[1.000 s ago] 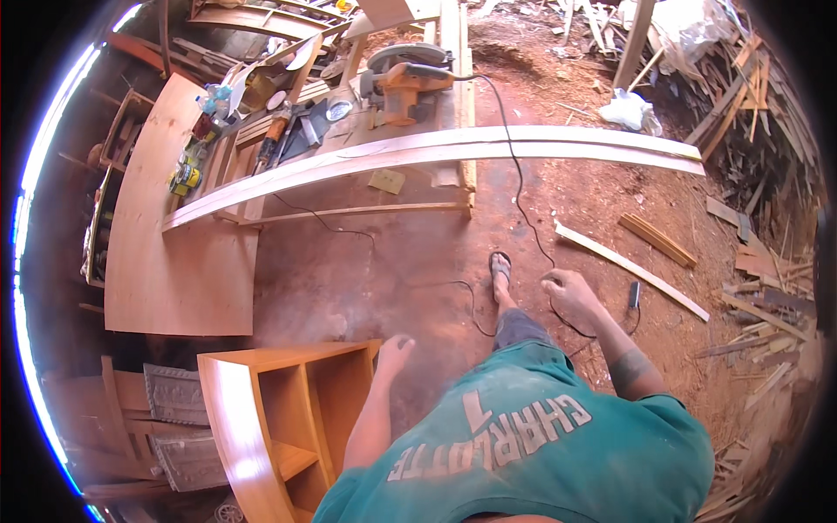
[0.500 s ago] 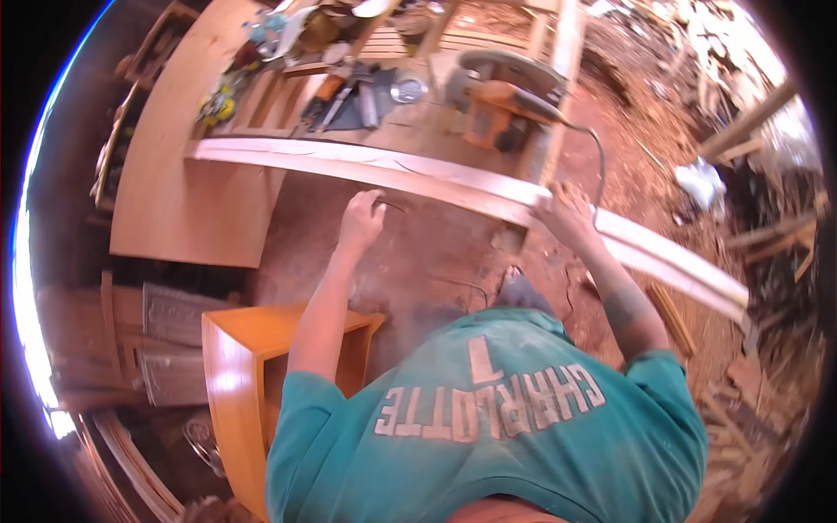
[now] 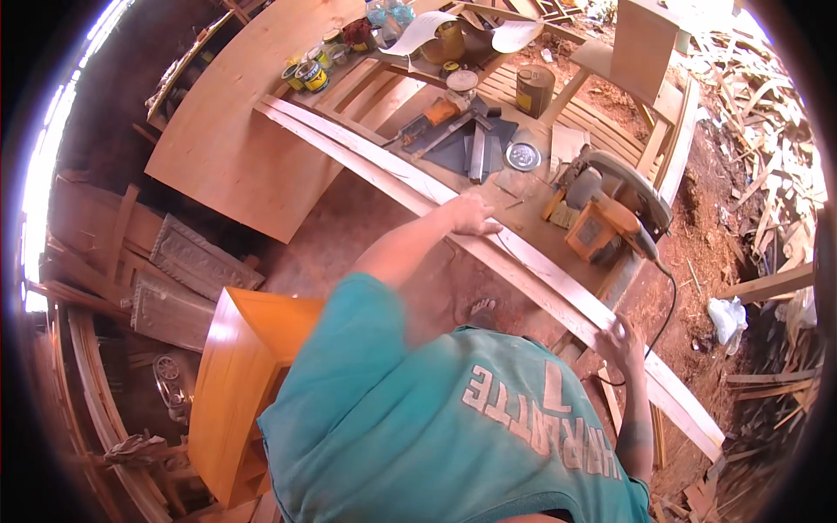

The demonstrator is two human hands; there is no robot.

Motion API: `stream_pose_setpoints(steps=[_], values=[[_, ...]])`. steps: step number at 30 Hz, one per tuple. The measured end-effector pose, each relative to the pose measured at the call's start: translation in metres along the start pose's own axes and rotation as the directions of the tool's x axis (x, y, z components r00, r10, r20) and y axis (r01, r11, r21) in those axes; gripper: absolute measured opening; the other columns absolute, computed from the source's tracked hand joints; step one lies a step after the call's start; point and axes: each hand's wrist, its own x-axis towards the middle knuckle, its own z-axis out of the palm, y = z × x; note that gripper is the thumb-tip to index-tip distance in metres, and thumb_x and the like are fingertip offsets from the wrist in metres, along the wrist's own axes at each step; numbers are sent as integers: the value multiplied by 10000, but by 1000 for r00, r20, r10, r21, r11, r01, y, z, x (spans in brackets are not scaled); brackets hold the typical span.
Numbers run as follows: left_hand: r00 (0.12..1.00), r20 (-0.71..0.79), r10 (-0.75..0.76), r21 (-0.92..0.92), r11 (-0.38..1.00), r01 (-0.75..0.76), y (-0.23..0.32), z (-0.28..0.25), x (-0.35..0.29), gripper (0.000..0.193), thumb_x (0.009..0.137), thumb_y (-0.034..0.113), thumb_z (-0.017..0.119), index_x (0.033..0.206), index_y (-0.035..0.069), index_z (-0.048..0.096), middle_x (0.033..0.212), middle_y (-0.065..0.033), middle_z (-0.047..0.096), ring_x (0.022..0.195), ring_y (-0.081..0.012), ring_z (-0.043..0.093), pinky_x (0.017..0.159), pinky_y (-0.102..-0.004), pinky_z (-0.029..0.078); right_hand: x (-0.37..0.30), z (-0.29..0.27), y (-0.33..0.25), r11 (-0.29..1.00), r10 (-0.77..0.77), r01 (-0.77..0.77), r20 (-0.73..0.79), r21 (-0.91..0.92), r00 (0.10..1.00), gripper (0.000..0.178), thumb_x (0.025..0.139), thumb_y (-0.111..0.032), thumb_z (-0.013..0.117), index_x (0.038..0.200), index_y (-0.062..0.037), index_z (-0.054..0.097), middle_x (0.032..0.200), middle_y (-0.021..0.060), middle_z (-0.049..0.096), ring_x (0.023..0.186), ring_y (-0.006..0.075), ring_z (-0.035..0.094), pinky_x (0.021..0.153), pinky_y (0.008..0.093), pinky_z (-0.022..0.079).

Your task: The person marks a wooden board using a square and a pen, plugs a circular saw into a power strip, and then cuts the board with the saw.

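A long pale wooden board point(image 3: 362, 174) runs slantwise from the far left to the near right, with thin dark curved lines on its upper face. My left hand point(image 3: 469, 214) rests on the middle of the board, fingers curled together; what they pinch, if anything, is too small to make out. Further along to the right, my right hand point(image 3: 621, 345) is closed on the board's near edge. Just beyond the board stands an orange-and-grey circular saw point(image 3: 602, 222), its dark cord hanging near my right hand.
Beyond the board lie a hammer point(image 3: 479, 144), an orange-handled tool point(image 3: 438, 112), a round metal lid point(image 3: 523, 157) and several small cans point(image 3: 311, 76). A plywood sheet point(image 3: 235, 157) is at the left. A varnished orange cabinet point(image 3: 231, 383) stands close by on my left. Wood scraps point(image 3: 758, 157) fill the right.
My view has turned, so the board slants more steeply. My left hand, earlier short of the board with a thin dark thing in its fingers, now rests on it. My right hand stays at the board.
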Motion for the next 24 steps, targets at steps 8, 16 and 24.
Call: stream_pose_setpoints(steps=[8, 16, 24], values=[[977, -21, 213, 99, 973, -210, -8, -22, -37, 856, 852, 783, 612, 1292, 49, 614, 1194, -173, 625, 1183, -350, 587, 994, -474, 477, -12, -25, -19, 998, 57, -57, 14, 13, 998, 559, 852, -249, 806, 1360, -97, 628, 1209, 200, 642, 1157, 392, 588, 1020, 494, 446], [948, -121, 295, -54, 952, -303, -25, 5, -49, 796, 743, 640, 799, 1292, 82, 656, 1283, -180, 645, 1177, -393, 624, 997, -485, 513, -21, -14, -41, 982, -37, 31, -26, -189, 999, 695, 773, -233, 835, 1390, -70, 561, 1252, 195, 629, 1181, 403, 588, 1035, 509, 437], [951, -64, 302, -228, 924, -308, -6, -21, -54, 571, 735, 200, 859, 1243, 44, 652, 1216, -162, 683, 1135, -387, 639, 963, -467, 524, -36, -6, -33, 992, -66, 57, -77, -115, 995, 439, 858, -244, 777, 1242, -87, 632, 1153, 133, 686, 1100, 358, 640, 954, 464, 484]])
